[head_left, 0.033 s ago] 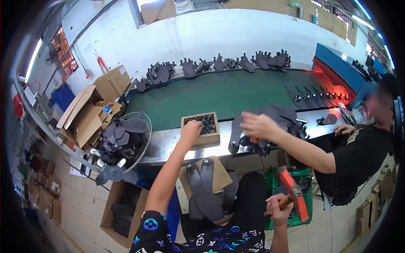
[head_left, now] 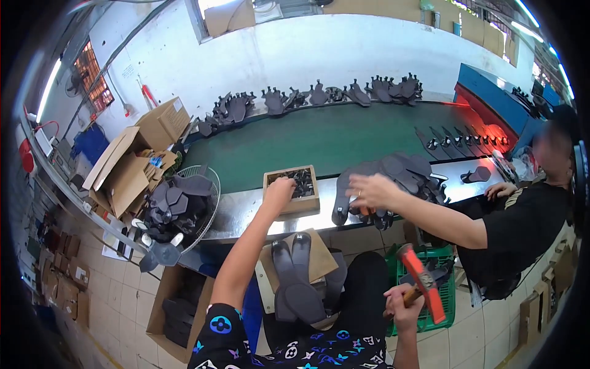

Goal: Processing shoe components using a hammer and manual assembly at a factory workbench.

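Observation:
My left hand (head_left: 280,192) reaches into a wooden box (head_left: 301,207) of small black parts (head_left: 302,182) on the metal ledge. Its fingers are curled, and their tips are hidden among the parts. My right hand (head_left: 402,307) grips a hammer (head_left: 424,283) by its wooden handle; the red head points up and away from me. Between my hands, dark grey shoe soles (head_left: 299,295) with a black heel-like tip at their far ends lie over a brown board (head_left: 324,259) at my lap. Neither hand touches them.
A co-worker's hand (head_left: 372,192) is over a pile of grey soles (head_left: 399,169) to the right. Behind the ledge runs a green conveyor belt (head_left: 319,135). A wire basket of soles (head_left: 184,203) stands left; a green crate (head_left: 445,317) stands by the hammer.
My left hand stays at the box, and the hammer has shifted very slightly left. The co-worker's hand has moved a little lower over the soles.

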Tool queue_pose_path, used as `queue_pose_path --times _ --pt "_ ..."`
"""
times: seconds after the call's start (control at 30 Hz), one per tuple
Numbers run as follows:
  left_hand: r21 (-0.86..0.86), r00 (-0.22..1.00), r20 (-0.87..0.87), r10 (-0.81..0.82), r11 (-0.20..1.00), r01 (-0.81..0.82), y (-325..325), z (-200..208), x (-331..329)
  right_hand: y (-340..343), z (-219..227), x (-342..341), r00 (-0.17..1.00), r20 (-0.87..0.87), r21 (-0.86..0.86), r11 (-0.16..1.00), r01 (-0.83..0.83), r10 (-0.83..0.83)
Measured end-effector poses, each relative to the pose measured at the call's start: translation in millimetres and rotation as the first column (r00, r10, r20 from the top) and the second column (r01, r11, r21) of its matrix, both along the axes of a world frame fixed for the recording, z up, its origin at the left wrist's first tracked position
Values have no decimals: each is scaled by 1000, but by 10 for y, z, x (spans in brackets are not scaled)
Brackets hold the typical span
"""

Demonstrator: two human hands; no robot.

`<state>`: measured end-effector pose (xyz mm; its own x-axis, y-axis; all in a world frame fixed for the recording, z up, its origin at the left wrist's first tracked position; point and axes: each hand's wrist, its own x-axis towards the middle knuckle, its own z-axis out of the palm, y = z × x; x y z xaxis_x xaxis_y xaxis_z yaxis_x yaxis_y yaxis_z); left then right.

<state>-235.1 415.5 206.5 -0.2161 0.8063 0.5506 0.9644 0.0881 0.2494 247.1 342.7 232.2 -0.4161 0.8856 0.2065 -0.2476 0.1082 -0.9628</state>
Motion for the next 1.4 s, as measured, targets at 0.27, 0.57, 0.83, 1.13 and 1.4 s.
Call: queue_pose_path --times 0.27,0.57,0.83,1.13,1.4 --pt "-316 994 16 104 944 -94 348 189 -4 22 -126 -10 988 155 -52 998 33 -25" --pt "-84 936 300 187 982 -169 -45 346 16 173 52 -261 991 136 168 985 -40 18" --pt "264 125 954 -273 961 78 -1196 1278 1922 356 742 -743 988 20 174 972 -156 155" --pt "384 -358 870 -339 921 61 -1907 1511 2387 96 1143 -1098 926 35 236 898 -373 375" --pt "281 55 955 -291 949 144 -2095 1310 2315 3 1144 -1168 873 153 213 847 -487 463"
